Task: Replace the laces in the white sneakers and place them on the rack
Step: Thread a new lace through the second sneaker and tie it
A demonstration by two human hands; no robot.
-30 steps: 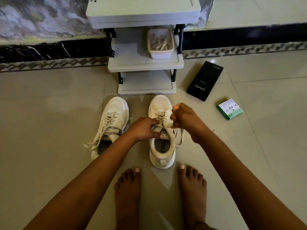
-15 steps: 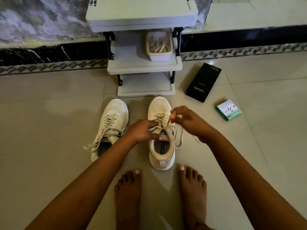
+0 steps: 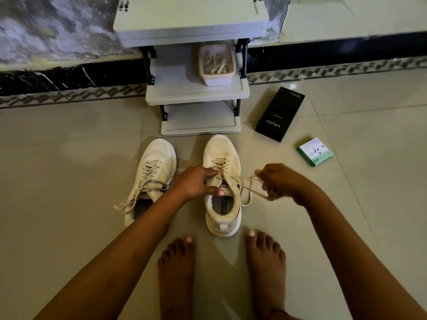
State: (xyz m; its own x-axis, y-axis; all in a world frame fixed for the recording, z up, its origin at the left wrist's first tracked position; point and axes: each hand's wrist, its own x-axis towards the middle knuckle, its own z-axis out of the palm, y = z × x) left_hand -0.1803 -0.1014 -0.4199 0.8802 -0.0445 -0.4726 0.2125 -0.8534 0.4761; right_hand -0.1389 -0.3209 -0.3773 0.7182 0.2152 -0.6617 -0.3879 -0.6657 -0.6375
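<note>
Head camera gives me a downward look at a glossy beige tiled floor (image 3: pixel 69 181) that meets a dark marble skirting with a patterned border strip along the far wall. Against that wall stands a grey three-tier shoe rack (image 3: pixel 196 93); on its middle shelf I see a pale plastic tub (image 3: pixel 217 65) with what look like laces coiled inside, though the blur stops me being sure.

Two white sneakers stand side by side in front of the rack, toes toward it. My left hand (image 3: pixel 196 183) grips the tongue and upper of the right sneaker (image 3: pixel 221 188), thumb across the collar. My right hand (image 3: pixel 282 181) is curled around its beige lace (image 3: pixel 248 190), which runs slack from the eyelets out to the fist. The left sneaker (image 3: pixel 150 179) lies just beside it, untouched, its loose lace ends trailing on the tiles.

To the right lie a black vivo phone box (image 3: pixel 279 114) and a small green-and-white carton (image 3: pixel 315 152), well apart from the shoes. Both bare feet sit near the bottom edge. The rack's top shelf is cut off by the frame, and the carton's print is too small to read.
</note>
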